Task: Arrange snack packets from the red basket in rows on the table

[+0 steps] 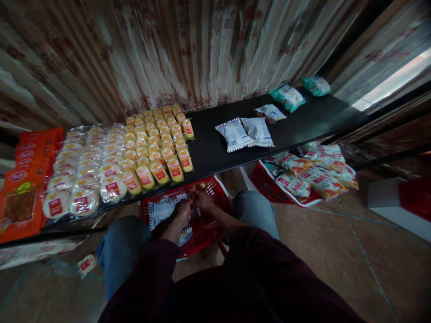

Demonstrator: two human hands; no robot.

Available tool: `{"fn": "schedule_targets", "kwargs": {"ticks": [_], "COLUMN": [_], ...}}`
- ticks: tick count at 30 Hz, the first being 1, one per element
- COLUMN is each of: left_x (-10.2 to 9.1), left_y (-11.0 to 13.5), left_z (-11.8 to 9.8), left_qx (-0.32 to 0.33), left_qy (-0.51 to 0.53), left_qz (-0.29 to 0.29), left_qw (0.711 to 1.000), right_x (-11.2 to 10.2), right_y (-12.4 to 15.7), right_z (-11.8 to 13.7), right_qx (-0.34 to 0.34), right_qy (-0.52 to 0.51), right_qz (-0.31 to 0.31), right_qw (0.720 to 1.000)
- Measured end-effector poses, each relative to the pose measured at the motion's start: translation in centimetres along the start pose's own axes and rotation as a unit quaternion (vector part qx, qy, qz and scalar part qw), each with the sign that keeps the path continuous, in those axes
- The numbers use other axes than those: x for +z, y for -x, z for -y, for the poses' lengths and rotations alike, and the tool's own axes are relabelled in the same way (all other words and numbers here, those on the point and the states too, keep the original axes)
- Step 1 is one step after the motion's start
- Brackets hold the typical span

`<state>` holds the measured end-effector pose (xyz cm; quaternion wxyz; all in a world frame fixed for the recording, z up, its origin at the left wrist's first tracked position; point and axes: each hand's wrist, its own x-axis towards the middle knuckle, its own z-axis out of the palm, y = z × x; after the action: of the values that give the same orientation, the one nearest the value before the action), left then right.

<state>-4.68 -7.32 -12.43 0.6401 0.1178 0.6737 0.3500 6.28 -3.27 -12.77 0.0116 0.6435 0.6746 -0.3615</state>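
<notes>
Both my hands reach down into a red plastic basket [215, 190] on the floor between my knees. My left hand [183, 210] curls over white snack packets [161, 211] lying in the basket. My right hand [204, 201] is closed beside it, fingers bent against the left hand; what they grip is hidden in the dim light. Above the basket runs a black shelf [215, 148] with rows of yellow packets [158, 143], round white packets [84, 172] and two white-blue packets [245, 133].
Orange packets [23, 188] fill the shelf's left end. Green-white bags [288, 96] lie at its far right. A second red basket [269, 186] heaped with snack bags [313, 172] stands to the right on the tiled floor. A loose packet [86, 264] lies by my left knee.
</notes>
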Motion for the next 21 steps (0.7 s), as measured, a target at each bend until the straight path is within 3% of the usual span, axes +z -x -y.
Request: {"fn": "schedule_targets", "kwargs": {"ticks": [16,21], "left_x": [-0.3,-0.5], "left_y": [1.7,2.2], "left_z": [-0.7,-0.8], "left_qx": [0.037,0.03], "left_qy": [0.037,0.021], "left_qz": [0.024,0.031], "left_qw": [0.998,0.999], "right_x": [0.6,1.0], "right_y": [0.3,0.2], "right_z": [-0.3,-0.4], "right_qx": [0.061,0.036], "right_qy": [-0.175,-0.254], "right_qz": [-0.024,-0.023], "right_qw": [0.982,0.966]}}
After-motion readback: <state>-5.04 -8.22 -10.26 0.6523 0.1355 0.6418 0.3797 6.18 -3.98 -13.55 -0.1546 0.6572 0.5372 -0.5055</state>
